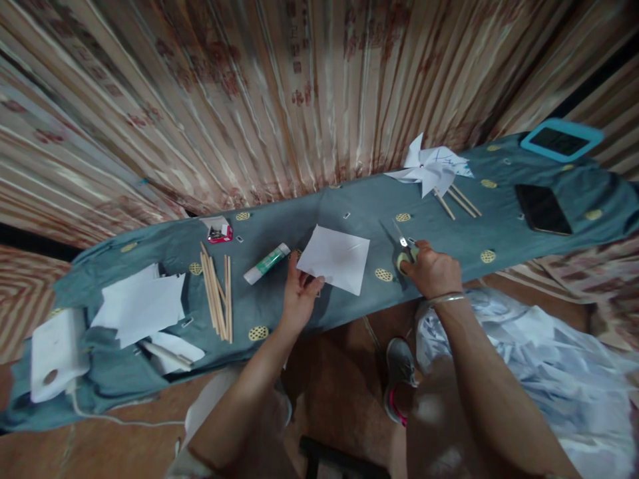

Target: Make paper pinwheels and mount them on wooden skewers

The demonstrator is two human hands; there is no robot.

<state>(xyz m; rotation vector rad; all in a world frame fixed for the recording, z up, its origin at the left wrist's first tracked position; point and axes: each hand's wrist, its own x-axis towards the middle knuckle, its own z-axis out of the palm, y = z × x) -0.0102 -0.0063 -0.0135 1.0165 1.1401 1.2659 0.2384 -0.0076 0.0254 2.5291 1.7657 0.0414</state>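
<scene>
My left hand (300, 296) pinches a square white sheet of paper (339, 258) by its lower left edge, thumb on top and fingers underneath. The sheet is held just over the cloth and casts a shadow. To the right, my right hand (435, 269) is closed on the handles of a pair of scissors (402, 247), whose blades point away from me toward the curtain. A glue stick (267, 263) with a green label lies left of the sheet. White paper pinwheels (429, 167) on wooden sticks rest behind the scissors.
A blue-green cloth (349, 318) covers the narrow table. At left are wooden sticks (215, 293), a small red box (220, 231), stacked white paper (150, 306), a pen (167, 354) and a white device (58, 356). Far right lie a phone (543, 209) and blue-framed display (562, 140).
</scene>
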